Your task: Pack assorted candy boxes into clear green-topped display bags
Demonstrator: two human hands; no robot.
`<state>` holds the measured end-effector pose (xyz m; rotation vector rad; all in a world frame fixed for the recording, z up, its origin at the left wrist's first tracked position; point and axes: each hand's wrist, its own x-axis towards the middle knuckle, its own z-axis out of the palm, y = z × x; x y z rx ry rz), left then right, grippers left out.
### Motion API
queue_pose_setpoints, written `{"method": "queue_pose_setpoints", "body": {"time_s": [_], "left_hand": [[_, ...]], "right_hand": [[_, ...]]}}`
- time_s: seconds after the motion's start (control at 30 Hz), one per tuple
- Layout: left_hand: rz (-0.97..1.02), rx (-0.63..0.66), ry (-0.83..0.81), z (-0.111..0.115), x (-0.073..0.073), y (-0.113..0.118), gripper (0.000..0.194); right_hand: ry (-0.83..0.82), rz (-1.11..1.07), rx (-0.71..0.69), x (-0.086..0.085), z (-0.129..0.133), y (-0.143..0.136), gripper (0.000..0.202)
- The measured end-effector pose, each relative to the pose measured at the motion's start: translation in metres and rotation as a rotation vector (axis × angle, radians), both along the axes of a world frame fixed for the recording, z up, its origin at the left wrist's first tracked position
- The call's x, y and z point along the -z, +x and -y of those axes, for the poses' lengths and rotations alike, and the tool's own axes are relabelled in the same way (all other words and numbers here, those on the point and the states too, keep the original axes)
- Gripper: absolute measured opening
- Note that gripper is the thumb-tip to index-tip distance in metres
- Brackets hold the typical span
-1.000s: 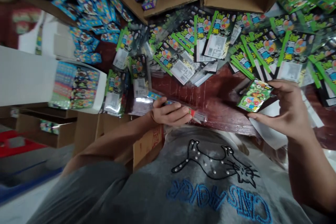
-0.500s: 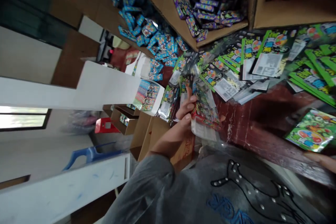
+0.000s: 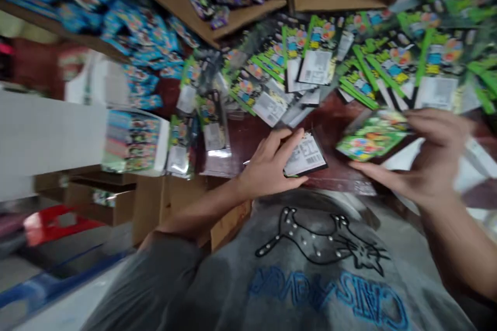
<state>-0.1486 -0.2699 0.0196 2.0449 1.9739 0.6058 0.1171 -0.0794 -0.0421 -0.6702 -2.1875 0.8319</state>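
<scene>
The left hand grips 1 black packet by its barcode label; the right hand pinches 1 green packet. Many packets lie unsorted farther back on the table.

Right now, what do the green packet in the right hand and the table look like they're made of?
Green packet: probably glossy printed plastic film or foil; bright print, though motion blur hides detail. Table: apparently dark red-brown varnished wood, showing a slight sheen.
</scene>
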Motion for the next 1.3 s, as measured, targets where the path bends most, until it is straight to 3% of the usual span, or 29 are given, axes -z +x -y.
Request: {"method": "queue_pose_setpoints", "body": {"time_s": [0.07,0.13,0.3,0.4,0.53,0.67,0.83,0.93,1.07,1.17,1.3], "left_hand": [[0.041,0.045,-0.024,-0.006,0.006,0.01,0.107],[0.031,0.069,-0.056,-0.011,0.01,0.015,0.104],[0.084,0.158,-0.127,-0.025,0.011,0.023,0.104],[0.292,0.082,-0.18,-0.041,0.019,0.026,0.09],[0.78,-0.212,-0.096,-0.072,0.04,0.033,0.043],[1.12,-0.332,0.012,-0.088,0.053,0.054,0.038],[1.136,-0.216,-0.029,-0.08,0.053,0.056,0.039],[1.115,-0.182,-0.045,-0.083,0.051,0.04,0.044],[1.164,-0.27,0.019,-0.096,0.055,0.035,0.055],[1.22,-0.27,0.006,-0.102,0.06,0.043,0.053],[1.247,-0.195,-0.064,-0.099,0.059,0.045,0.042]], "right_hand": [[0.141,0.094,-0.198,-0.031,-0.008,0.009,0.097],[0.129,0.179,-0.385,-0.047,-0.013,0.005,0.087],[-0.058,0.257,-0.59,-0.042,-0.029,-0.003,0.087],[-0.112,0.295,-0.621,-0.04,-0.045,-0.002,0.091],[-0.231,0.304,-0.519,-0.046,-0.057,-0.003,0.083],[-0.363,0.179,-0.309,-0.044,-0.054,-0.009,0.05],[-0.354,0.127,-0.283,-0.033,-0.04,-0.011,0.023],[-0.442,0.046,-0.123,-0.026,-0.022,-0.008,0.035],[-0.712,-0.16,0.1,-0.017,0.006,-0.01,0.059],[-0.764,-0.202,0.145,-0.014,0.017,-0.016,0.058],[-0.791,-0.183,0.089,-0.014,0.018,-0.014,0.057]]}}
